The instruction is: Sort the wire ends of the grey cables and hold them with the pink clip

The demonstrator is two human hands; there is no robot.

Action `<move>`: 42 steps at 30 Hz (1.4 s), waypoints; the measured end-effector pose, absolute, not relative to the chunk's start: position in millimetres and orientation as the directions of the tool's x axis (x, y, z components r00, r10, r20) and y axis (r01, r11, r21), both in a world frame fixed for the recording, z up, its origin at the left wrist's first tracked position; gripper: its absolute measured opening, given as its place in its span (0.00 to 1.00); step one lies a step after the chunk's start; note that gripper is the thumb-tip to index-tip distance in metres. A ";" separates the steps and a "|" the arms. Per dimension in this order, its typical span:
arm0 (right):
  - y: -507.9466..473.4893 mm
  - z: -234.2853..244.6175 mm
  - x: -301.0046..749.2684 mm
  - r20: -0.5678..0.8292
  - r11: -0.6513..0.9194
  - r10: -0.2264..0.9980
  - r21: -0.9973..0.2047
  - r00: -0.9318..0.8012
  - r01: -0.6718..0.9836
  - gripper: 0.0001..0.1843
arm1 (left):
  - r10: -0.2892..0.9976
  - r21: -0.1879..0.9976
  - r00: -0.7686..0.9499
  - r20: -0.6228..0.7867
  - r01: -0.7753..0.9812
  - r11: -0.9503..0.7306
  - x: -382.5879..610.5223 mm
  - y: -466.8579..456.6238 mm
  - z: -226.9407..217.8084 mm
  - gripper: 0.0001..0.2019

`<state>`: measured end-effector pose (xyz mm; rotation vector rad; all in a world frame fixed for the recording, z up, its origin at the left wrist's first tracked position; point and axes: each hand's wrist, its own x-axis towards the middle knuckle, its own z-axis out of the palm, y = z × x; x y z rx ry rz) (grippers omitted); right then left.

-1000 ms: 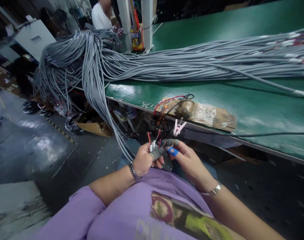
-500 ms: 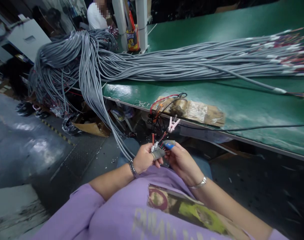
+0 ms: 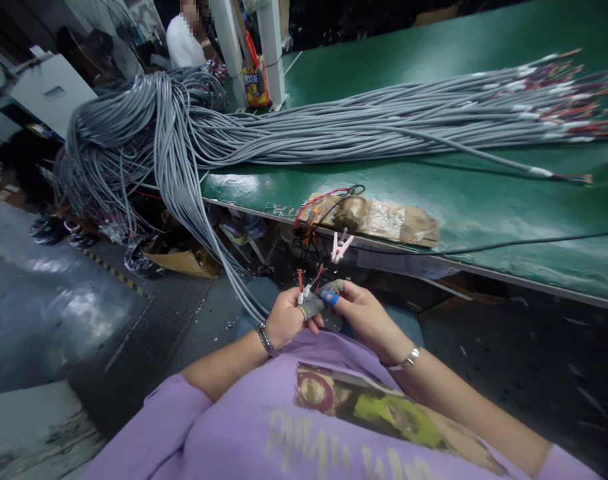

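My left hand (image 3: pixel 289 319) is closed around the ends of grey cables (image 3: pixel 244 297) that run down from the table. White sleeves (image 3: pixel 305 293) and thin coloured wires (image 3: pixel 301 277) stick up past its grey-covered thumb. Close beside it, my right hand (image 3: pixel 364 313) is closed in a pinch at the wires, with a blue cover (image 3: pixel 330 297) on the thumb and a grey one on the forefinger. The fingertips hide just how the wires are gripped. Above both hands, a pale pink clip (image 3: pixel 341 248) stands at the table edge.
A long bundle of grey cables (image 3: pixel 304 137) lies across the green table (image 3: pixel 509 220). At its front edge is a taped wooden board (image 3: pixel 414 227) with red and black leads. A black cord (image 3: pixel 484 250) runs right. A cardboard box (image 3: pixel 184 261) is below; a person (image 3: pixel 184 41) is behind.
My right hand has turned slightly, its blue-covered thumb shifting left and down near the wires. My left hand keeps its hold. The whole view has shifted a little.
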<state>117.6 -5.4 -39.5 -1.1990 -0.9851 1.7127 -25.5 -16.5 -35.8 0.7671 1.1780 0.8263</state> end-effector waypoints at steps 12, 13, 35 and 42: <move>-4.7 -39.7 117.0 -0.299 -0.322 0.944 -0.929 -0.140 -0.185 0.26 | 0.892 0.864 0.041 -0.451 -0.232 0.447 -22.8 -10.6 -36.0 0.23; -4.3 -39.4 116.8 -0.293 -0.317 0.945 -0.930 -0.147 -0.186 0.27 | 0.892 0.864 0.038 -0.450 -0.232 0.446 -23.1 -10.0 -35.8 0.23; 22.3 -24.6 120.6 -0.365 -0.452 0.867 -0.862 -0.340 -0.229 0.21 | 0.823 0.845 0.237 -0.516 -0.021 0.535 -36.6 -0.2 -14.4 0.27; 15.2 -26.5 115.6 -0.362 -0.420 0.902 -0.860 -0.235 -0.289 0.16 | 0.790 0.847 0.331 -0.515 0.056 0.529 -44.6 9.9 -5.8 0.26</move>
